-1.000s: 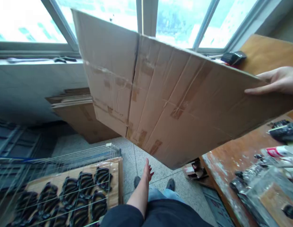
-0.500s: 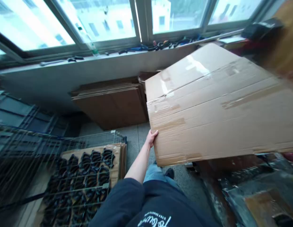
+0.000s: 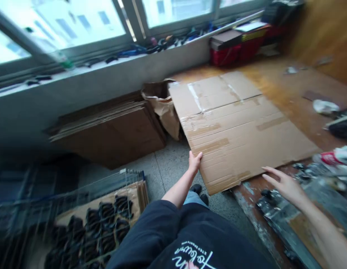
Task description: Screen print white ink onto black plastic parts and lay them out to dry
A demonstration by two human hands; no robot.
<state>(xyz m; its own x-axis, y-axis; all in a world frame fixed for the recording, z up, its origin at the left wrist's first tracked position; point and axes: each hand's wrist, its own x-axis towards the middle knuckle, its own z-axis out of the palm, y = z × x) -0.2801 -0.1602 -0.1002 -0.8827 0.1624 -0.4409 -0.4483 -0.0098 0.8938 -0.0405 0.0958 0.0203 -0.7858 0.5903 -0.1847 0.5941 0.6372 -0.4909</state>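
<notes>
A large flat cardboard sheet [image 3: 235, 130], creased and patched with tape, rests over the worktable and sticks out past its left end. My left hand [image 3: 195, 161] grips the sheet's left edge, thumb on top. Beside the near edge of the cardboard is my right hand [image 3: 285, 186], fingers spread and holding nothing; whether a fingertip touches the sheet I cannot tell.
Flattened cardboard [image 3: 114, 134] leans against the wall, beside a brown paper sack [image 3: 165, 108]. At lower left a wire rack [image 3: 131, 173] holds rows of black parts [image 3: 106, 213]. Clutter and plastic bags cover the worktable's [image 3: 249, 194] near right side.
The cardboard sheet has come down from a raised tilt onto the worktable. My right hand has come into view, off the sheet. My left hand keeps its grip.
</notes>
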